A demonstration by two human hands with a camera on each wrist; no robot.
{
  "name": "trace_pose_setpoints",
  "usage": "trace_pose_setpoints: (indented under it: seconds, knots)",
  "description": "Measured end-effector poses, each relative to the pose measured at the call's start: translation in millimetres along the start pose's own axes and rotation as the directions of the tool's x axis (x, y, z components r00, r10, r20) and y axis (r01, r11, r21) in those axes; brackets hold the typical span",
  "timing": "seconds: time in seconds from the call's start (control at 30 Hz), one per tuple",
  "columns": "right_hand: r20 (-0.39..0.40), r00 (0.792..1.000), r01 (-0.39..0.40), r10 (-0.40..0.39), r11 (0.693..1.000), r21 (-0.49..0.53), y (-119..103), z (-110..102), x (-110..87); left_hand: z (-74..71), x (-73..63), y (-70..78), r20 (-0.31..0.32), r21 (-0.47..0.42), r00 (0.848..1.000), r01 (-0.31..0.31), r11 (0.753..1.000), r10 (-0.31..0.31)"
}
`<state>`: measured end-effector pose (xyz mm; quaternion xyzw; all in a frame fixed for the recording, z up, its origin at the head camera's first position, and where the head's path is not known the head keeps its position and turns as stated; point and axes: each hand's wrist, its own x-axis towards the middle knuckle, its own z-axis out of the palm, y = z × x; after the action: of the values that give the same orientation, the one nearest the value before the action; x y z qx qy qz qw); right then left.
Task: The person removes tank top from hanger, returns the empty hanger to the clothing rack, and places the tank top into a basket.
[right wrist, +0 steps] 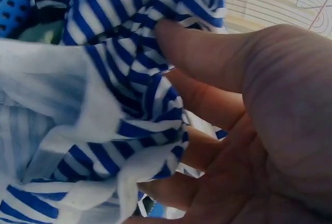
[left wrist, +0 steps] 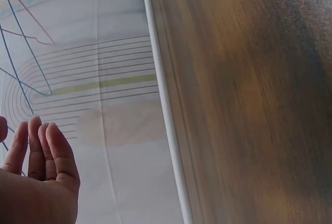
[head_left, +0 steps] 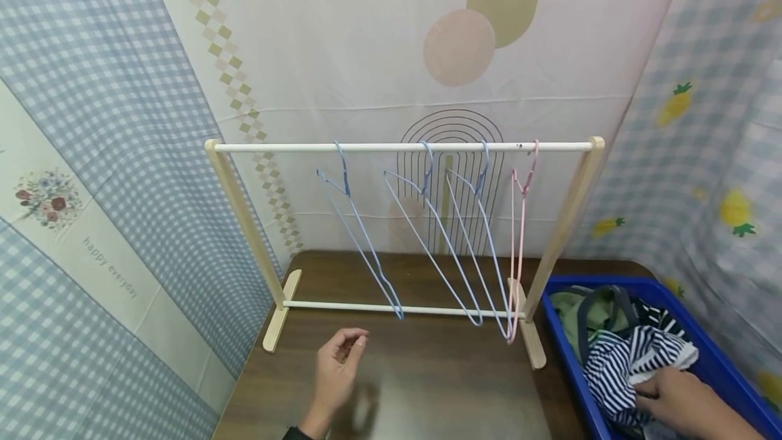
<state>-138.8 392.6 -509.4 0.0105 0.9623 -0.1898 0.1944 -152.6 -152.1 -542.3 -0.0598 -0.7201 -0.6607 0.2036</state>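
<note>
My right hand [head_left: 687,399] grips a navy-and-white striped garment [head_left: 607,362] at the right, inside a blue basket [head_left: 723,358]. The right wrist view shows the thumb and fingers on either side of the bunched striped cloth [right wrist: 150,53], which has white trim. My left hand [head_left: 334,375] hovers over the table in front of the rack, fingers loosely bent and holding nothing. Nearest to it is a blue hanger [head_left: 360,243] on the rack's white top rail [head_left: 379,148]. Two more blue hangers [head_left: 436,216] [head_left: 489,229] and a pink hanger pair [head_left: 519,243] hang to the right.
Under the rack lies a brown wooden table [head_left: 427,372]. The rack's wooden right post [head_left: 559,236] and foot [head_left: 533,345] stand close to the basket. A green garment [head_left: 568,311] with dark straps lies in the basket. Patterned curtains [head_left: 342,32] enclose the back and sides.
</note>
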Motion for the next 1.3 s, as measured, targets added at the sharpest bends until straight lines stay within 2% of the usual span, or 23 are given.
trace_pose_setpoints:
  seconds: [0.17, 0.4, 0.53, 0.63, 0.8, 0.9, 1.17, 1.3]
  knots:
    - [0.089, 0.996, 0.006, -0.011, 0.999, 0.051, 0, 1, -2.6, -3.6, -0.3, 2.9, -0.026, 0.005, 1.000, 0.014, 1.000, -0.014]
    - [0.183, 0.983, -0.002, -0.011, 0.998, 0.070, -4, 0, -4.4, -7.5, -2.3, 2.7, -0.036, 0.013, 0.999, 0.037, 0.999, -0.037]
    - [0.213, 0.975, 0.042, -0.062, 0.994, 0.098, -5, 0, -2.9, -7.9, -2.2, 0.6, -0.039, -0.001, 0.999, 0.028, 1.000, -0.028]
    - [0.223, 0.970, 0.072, -0.097, 0.990, 0.118, -5, 0, -2.6, -7.8, -2.8, -0.6, -0.036, -0.009, 0.999, 0.021, 1.000, -0.021]
    - [0.217, 0.975, 0.020, -0.038, 0.996, 0.085, -10, 2, -3.1, -8.1, -5.9, -4.0, -0.027, 0.000, 0.999, 0.026, 1.000, -0.026]
    - [0.209, 0.977, 0.022, -0.033, 0.998, 0.057, -13, 2, -1.7, -8.5, -7.4, -6.2, -0.033, 0.012, 0.999, 0.038, 0.999, -0.037]
    - [0.244, 0.965, 0.065, -0.093, 0.990, 0.121, -11, -1, -2.6, -8.6, -7.7, -8.6, -0.035, 0.041, 0.996, 0.080, 0.996, -0.078]
    - [0.227, 0.970, 0.066, -0.089, 0.992, 0.107, -11, 1, -4.9, -8.0, -8.2, -10.0, -0.037, 0.048, 0.996, 0.080, 0.996, -0.078]
